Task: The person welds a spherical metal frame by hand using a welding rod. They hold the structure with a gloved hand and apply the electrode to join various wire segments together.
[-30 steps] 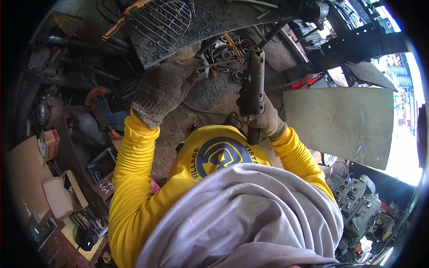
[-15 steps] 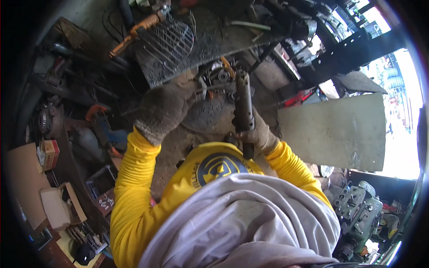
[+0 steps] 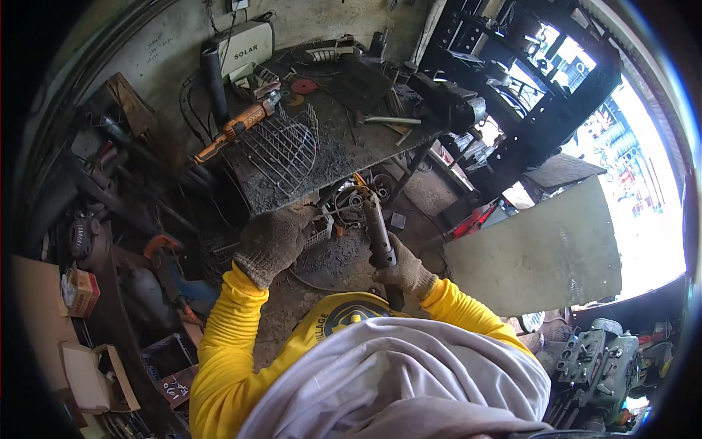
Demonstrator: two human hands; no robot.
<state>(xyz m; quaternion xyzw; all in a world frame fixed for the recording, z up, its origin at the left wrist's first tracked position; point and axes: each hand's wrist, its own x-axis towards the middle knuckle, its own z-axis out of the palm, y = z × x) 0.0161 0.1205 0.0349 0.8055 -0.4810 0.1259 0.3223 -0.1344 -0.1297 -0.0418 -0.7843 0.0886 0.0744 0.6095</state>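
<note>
Right hand: the gloved right hand (image 3: 404, 272) was wrapped tight around the lower part of a dark metal tube (image 3: 376, 227), holding it nearly upright.
Left hand: the gloved left hand (image 3: 274, 241) was curled, its fingers bent round something small just left of the tube; what it gripped could not be told.
Tube: it stood between the two hands, its top end just below the front edge of the surface (image 3: 344, 150).
Wire guard: a domed wire guard (image 3: 281, 150) lay on the surface, up and left of the tube.
Orange tool: an orange power tool (image 3: 234, 128) lay beyond the guard, farther left of the tube.
Flat sheet: a pale flat sheet (image 3: 541, 252) lay to the right of the tube, well apart from it.
Sleeves: yellow sleeves (image 3: 227, 336) ran from both hands toward the lower edge.
</note>
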